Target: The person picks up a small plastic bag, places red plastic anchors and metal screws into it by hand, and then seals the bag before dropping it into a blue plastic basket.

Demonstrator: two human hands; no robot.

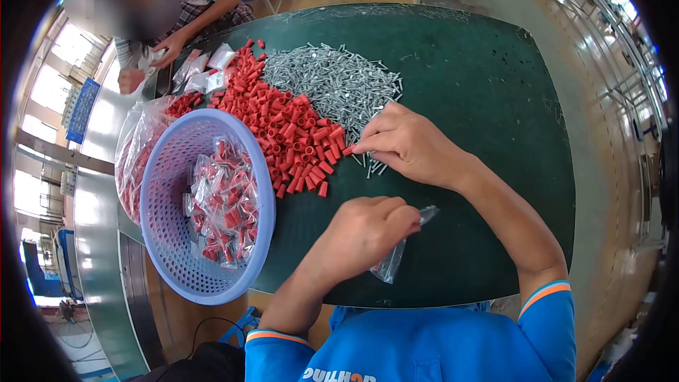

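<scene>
My right hand (410, 147) is closed in a pinch on a red wire nut (349, 150), at the edge where the red pile meets the screws. Closer to me, my left hand (364, 237) grips a small clear plastic bag (387, 267), which sticks out on both sides of the fingers. Something reddish shows low in the bag, partly hidden by the hand. A heap of red wire nuts (293, 131), hollow and tapered, spreads over the green table. Beside it lies a heap of silver screws (332, 78), a few of them loose under my right hand.
A lilac perforated basket (265, 240) at the left holds filled clear bags (230, 219) of red pieces. Behind it stands a large clear sack (131, 155). Another person (205, 0) sits at the far left, near several small packets (212, 74). The green table (481, 99) has a rounded far edge.
</scene>
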